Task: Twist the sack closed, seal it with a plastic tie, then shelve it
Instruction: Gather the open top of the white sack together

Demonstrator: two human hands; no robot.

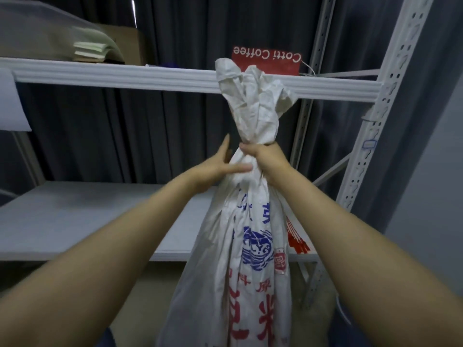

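Note:
A tall white woven sack (240, 259) with blue and red print stands upright in front of me, its gathered neck (253, 113) rising above my hands. My right hand (263, 156) grips the bunched neck tightly. My left hand (223, 164) lies against the sack's left side just below that grip, with its fingers straight and its thumb across the cloth. A bundle of red plastic ties (298, 240) lies on the middle shelf (87, 221), partly hidden behind the sack.
A white metal rack stands ahead, with an upper shelf (150, 76) and a perforated upright (380, 113) at the right. On the upper shelf are a red Cotti Coffee bag (268, 60), folded papers (90, 51) and cardboard. Dark curtains hang behind.

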